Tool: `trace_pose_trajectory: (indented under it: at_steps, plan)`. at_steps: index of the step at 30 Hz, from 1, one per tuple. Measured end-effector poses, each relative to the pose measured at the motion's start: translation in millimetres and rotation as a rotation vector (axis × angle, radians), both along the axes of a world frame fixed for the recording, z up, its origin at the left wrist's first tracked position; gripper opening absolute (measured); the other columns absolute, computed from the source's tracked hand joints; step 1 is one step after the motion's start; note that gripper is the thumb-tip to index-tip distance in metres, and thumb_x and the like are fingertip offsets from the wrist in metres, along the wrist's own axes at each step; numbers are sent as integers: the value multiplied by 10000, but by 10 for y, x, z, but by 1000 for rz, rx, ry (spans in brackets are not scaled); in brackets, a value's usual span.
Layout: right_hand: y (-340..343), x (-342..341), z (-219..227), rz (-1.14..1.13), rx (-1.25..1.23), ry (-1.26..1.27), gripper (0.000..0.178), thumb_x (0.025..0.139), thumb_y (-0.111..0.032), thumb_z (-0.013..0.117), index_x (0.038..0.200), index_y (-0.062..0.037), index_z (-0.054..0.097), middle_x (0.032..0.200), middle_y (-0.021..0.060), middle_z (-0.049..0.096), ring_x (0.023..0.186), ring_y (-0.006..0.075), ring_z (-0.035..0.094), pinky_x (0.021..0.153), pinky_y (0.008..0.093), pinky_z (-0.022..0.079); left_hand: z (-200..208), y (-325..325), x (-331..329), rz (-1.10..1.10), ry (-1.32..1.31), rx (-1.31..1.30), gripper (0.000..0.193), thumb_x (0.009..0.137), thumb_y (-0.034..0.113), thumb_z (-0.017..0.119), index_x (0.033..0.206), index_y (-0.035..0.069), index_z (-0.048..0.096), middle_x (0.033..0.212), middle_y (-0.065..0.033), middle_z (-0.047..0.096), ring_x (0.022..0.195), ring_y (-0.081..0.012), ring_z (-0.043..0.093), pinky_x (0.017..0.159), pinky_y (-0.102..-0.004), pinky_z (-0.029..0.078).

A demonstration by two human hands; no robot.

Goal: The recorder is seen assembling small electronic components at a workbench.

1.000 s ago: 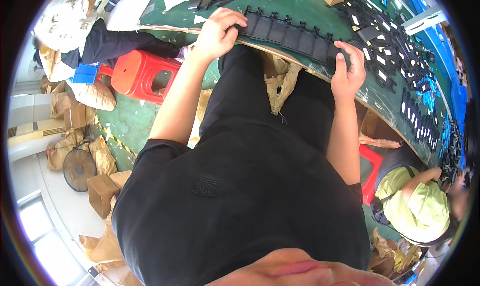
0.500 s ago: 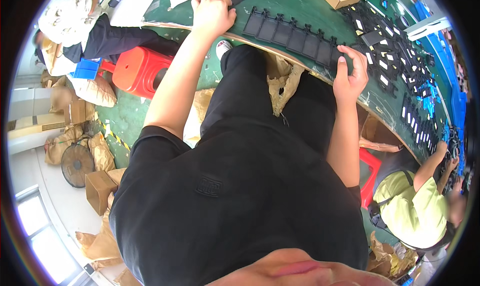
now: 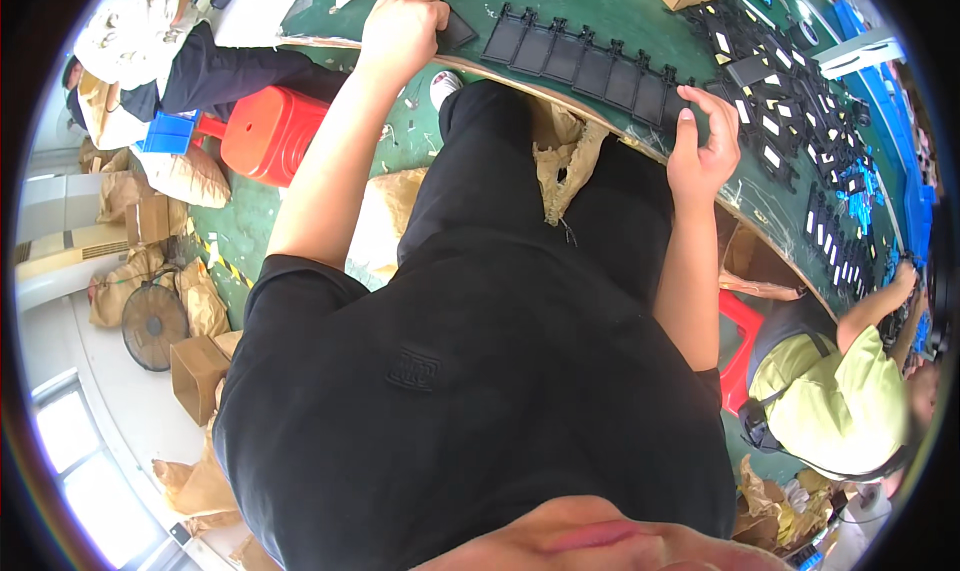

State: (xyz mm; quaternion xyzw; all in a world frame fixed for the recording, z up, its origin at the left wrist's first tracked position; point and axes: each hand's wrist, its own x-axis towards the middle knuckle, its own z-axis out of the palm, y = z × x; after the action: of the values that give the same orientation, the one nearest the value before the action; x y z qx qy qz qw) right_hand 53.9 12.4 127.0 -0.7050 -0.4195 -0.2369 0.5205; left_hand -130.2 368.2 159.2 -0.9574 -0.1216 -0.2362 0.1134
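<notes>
Row [image 3: 590, 66] lined up, upper centre; left hand [image 3: 405, 33] grips a panel [image 3: 458, 31] apart; right hand [image 3: 704, 143], loosely spread, at row's end.

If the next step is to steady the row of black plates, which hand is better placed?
Probably the right hand: it is at the right end of the row of black plates. The left hand is apart from the row, at a separate dark plate.

Looks like a factory workshop, going by the long green workbench [image 3: 600, 6] strewn with black plastic parts [image 3: 748, 71], a red stool [image 3: 262, 139], a cardboard box [image 3: 197, 373], a fan [image 3: 155, 316], striped floor tape [image 3: 236, 272] and a co-worker [image 3: 835, 406] close to the bench.
</notes>
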Motion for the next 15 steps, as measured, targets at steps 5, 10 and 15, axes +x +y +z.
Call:
trace_pose_trajectory:
  at_steps: [5,10,15]
  plan:
    - [-3,11,-8,15,-3,-2,219,867,29,671,1064,-29,748,1073,101,773,1053,282,683,967,386,524,-38,79,28,-224,-31,-264,145,760,0,651,851,71,739,926,-63,769,975,-307,708,885,-426,570]
    - [5,-10,5,12,-14,-10,205,872,19,674,1056,-30,750,1071,102,773,1051,283,684,966,388,525,-86,-28,100,-434,-87,-474,169,816,25,636,958,28,728,1103,-142,772,1090,-333,709,968,-414,575]
    - [8,10,-23,5,-26,-12,208,871,13,677,1059,-31,754,1064,104,772,1041,282,684,962,387,526,-37,-153,98,-336,-95,-574,293,831,67,669,1117,48,733,1177,-166,745,1117,-356,700,992,-417,565]
